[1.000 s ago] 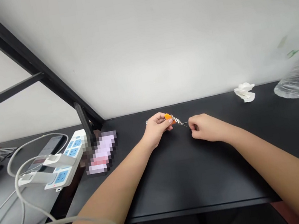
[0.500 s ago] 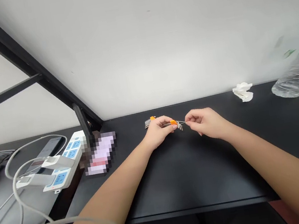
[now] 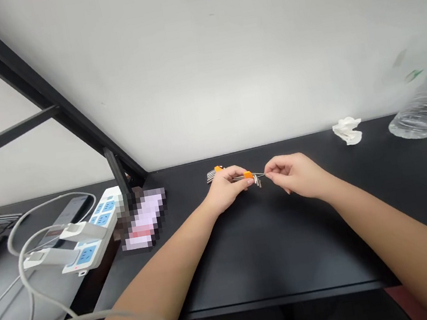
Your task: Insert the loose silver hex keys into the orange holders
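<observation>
Near the middle of the black table (image 3: 277, 247), my left hand (image 3: 224, 190) is closed on an orange hex key holder (image 3: 248, 175) with several metal hex keys in it. Their short bent ends stick out on the right side of the holder. My right hand (image 3: 293, 175) pinches the tip of one thin hex key (image 3: 260, 175) that runs out from the holder. Behind my left hand lies a second orange holder with hex keys (image 3: 211, 174), partly hidden by the hand.
To the left are a pixelated phone-like object (image 3: 144, 219), a white power strip (image 3: 100, 228) with plugs, and a loose white cable (image 3: 22, 268). A crumpled tissue (image 3: 348, 131) and a plastic bottle (image 3: 426, 110) are at the right back. A black metal frame (image 3: 39, 99) rises at left.
Both hands hold nearly the same place and grip. At the far left edge, a blurred tan shape, perhaps another person's hand, has shifted slightly left.
</observation>
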Demonstrator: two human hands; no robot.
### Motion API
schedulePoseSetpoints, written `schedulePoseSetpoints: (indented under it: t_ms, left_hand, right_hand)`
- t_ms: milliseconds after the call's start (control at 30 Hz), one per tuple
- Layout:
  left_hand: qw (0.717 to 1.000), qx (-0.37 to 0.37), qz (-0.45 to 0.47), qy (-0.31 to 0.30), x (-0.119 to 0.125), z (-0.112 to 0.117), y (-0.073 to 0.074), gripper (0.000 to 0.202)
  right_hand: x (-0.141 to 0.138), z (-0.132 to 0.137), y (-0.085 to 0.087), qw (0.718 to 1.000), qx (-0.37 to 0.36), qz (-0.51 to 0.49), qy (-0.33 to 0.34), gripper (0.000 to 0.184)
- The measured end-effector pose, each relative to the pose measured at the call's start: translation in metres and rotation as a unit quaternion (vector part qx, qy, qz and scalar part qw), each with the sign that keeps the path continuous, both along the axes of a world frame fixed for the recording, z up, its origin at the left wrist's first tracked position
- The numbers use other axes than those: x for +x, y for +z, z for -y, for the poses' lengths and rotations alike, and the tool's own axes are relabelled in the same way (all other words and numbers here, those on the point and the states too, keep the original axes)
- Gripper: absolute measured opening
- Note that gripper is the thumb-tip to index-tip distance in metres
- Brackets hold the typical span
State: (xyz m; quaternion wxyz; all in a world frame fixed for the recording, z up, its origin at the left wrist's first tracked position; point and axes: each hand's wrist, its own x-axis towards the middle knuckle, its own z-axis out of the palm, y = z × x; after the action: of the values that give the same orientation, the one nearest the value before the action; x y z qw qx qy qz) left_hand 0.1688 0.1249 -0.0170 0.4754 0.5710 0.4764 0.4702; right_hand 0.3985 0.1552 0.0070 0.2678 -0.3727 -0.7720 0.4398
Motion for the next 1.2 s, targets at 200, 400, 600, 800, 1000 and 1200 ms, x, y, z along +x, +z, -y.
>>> schedulePoseSetpoints:
  t_ms: [200, 400, 600, 800, 1000, 1200]
  left_hand:
    - [1.000, 0.006, -0.011, -0.007, -0.001, -0.001, -0.003, 0.029]
    - [0.995, 0.034, -0.087, -0.030, 0.001, 0.001, -0.005, 0.027]
    - [0.988, 0.041, -0.145, -0.026, 0.005, 0.004, -0.004, 0.028]
    - [0.984, 0.044, -0.173, 0.006, 0.006, 0.005, -0.003, 0.021]
    - [0.991, 0.018, -0.125, 0.051, 0.002, 0.001, -0.004, 0.026]
    - [0.997, -0.007, -0.057, 0.054, 0.000, -0.004, -0.007, 0.024]
  right_hand:
    - [0.003, -0.003, 0.000, 0.999, -0.035, -0.005, 0.000, 0.016]
    - [-0.001, -0.006, -0.002, 0.993, -0.116, -0.010, 0.022, 0.024]
    - [-0.020, 0.002, -0.016, 1.000, 0.008, 0.018, 0.009, 0.020]
    - [-0.027, 0.006, -0.022, 0.964, 0.242, 0.108, 0.026, 0.009]
    - [-0.004, -0.013, -0.018, 0.952, 0.269, 0.140, -0.043, 0.013]
    - [0.015, -0.043, -0.034, 0.941, 0.213, 0.260, -0.035, 0.022]
